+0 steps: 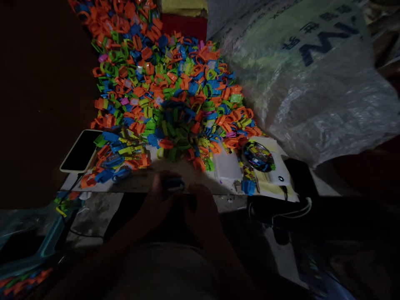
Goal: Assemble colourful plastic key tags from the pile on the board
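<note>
Dim light covers both hands at the table's front edge. In my left hand [158, 193] is a dark blue plastic piece [173, 183], shaped like a toy watch, with the fingers closed round it. My right hand [200, 202] is just to the right, fingertips pinched together close to the piece's end. A tiny yellowish bit shows by those fingertips, too dark to name. Beyond the hands spreads a big heap of toy watches [168, 83] in orange, blue, green and yellow plastic.
A phone [80, 152] lies left. To the right are a whitish plastic box [227, 164], a round metal bowl [258, 156] of small coloured parts, and a white device [281, 173] with a cable. A large clear plastic bag [312, 96] bulges at the right; a teal crate [51, 237] stands lower left.
</note>
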The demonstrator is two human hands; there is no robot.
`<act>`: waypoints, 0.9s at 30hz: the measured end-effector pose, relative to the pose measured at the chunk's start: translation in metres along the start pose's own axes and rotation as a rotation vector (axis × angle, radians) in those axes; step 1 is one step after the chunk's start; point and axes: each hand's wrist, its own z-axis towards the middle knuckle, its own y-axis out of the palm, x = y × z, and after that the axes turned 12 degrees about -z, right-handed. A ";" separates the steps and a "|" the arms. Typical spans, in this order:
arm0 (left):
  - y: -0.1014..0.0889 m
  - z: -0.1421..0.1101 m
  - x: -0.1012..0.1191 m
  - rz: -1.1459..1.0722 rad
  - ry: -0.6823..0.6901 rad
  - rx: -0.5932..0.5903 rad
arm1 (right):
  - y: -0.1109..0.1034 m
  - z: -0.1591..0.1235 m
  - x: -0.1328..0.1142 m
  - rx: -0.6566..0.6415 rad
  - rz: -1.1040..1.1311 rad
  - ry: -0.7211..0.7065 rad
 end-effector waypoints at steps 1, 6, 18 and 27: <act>0.001 -0.001 0.000 -0.013 -0.007 0.005 | 0.000 0.000 -0.001 0.004 -0.014 0.003; 0.003 -0.004 -0.002 -0.073 -0.049 0.002 | 0.001 -0.001 -0.001 0.014 -0.090 0.033; 0.003 -0.012 -0.001 -0.008 -0.083 0.008 | -0.003 0.002 0.002 -0.067 -0.250 -0.072; 0.010 -0.019 0.000 -0.029 0.054 0.031 | -0.005 -0.002 0.004 0.044 -0.122 -0.032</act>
